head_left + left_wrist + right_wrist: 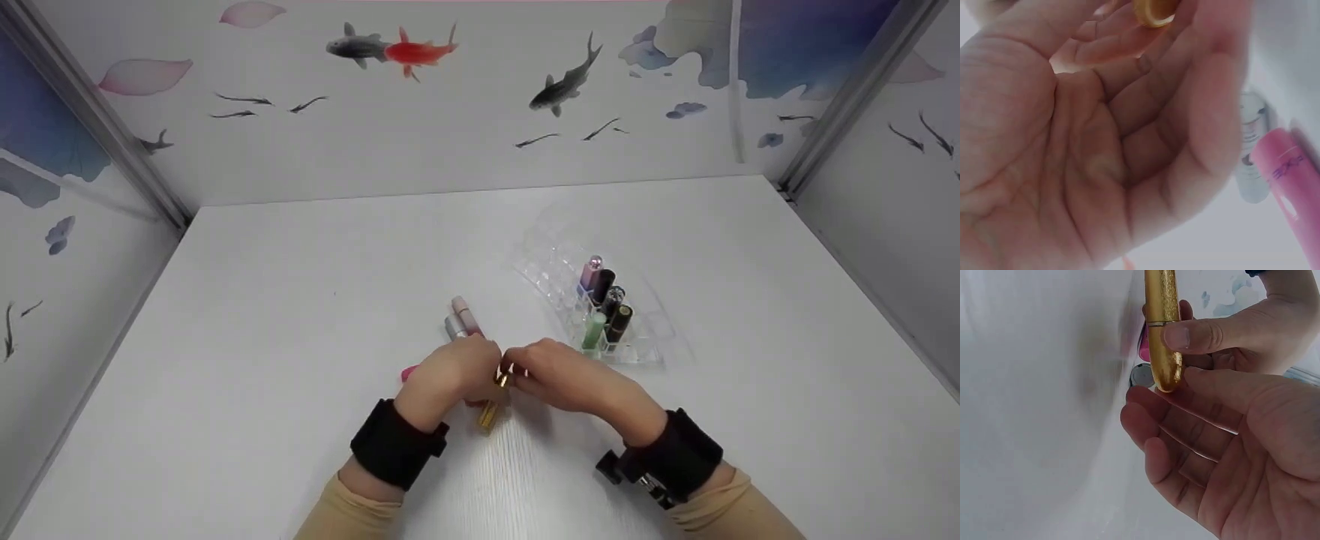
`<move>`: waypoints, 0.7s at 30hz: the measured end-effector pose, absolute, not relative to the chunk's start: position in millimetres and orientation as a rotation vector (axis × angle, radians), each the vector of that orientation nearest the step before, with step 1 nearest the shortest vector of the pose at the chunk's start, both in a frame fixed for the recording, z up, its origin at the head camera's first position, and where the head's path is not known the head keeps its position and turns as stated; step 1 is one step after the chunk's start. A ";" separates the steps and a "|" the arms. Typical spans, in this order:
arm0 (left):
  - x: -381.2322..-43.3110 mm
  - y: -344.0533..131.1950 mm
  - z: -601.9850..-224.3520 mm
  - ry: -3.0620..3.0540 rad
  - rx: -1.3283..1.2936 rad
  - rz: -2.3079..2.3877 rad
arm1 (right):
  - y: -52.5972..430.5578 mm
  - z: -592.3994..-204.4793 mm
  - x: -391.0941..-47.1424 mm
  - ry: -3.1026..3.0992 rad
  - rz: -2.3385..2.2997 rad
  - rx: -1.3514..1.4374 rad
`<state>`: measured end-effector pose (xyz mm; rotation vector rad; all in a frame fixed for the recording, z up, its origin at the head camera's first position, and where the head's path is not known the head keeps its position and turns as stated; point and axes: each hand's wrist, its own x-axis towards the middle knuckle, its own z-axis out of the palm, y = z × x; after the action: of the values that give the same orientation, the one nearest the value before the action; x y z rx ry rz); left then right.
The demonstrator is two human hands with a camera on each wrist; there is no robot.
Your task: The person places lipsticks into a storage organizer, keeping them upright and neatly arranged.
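Note:
A shiny gold lipstick tube (1163,304) with a rounded end and a thin seam is between my hands. My left hand (461,367) pinches it near the seam, its thumb laid across the gold surface. At the rounded end, the thumb and index finger of my right hand (566,375) close around the tip, while the other fingers curl loosely. The left wrist view catches only a gold round end (1154,12) beyond the palm. Beside the left hand lie a bright pink tube (1289,180), a silver-white tube (1252,152) and a pale pink tube (466,316).
To the right, a clear stepped organizer (645,352) stands on the white table (300,300). Several tubes stand in it, among them a green one (594,330), a pink one (591,274) and a black one (619,322). Printed walls (465,142) border the table.

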<state>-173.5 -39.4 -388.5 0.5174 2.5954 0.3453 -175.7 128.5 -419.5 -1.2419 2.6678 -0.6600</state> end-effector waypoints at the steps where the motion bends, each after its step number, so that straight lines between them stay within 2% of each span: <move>1: -174.6 -39.9 -387.1 2.608 0.539 0.365 | 129.4 -418.1 -177.0 2.667 -0.701 -1.220; 10: -183.7 -38.9 -382.7 2.794 0.713 0.698 | 149.4 -393.5 -185.5 2.763 -0.991 -0.995; 21: -190.1 -25.3 -386.1 2.968 0.817 1.157 | 166.1 -372.6 -187.0 2.990 -1.148 -0.981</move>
<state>-190.1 -25.3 -386.1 0.8172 2.9683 1.1568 -187.0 166.1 -372.6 -0.9809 2.9896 -1.1481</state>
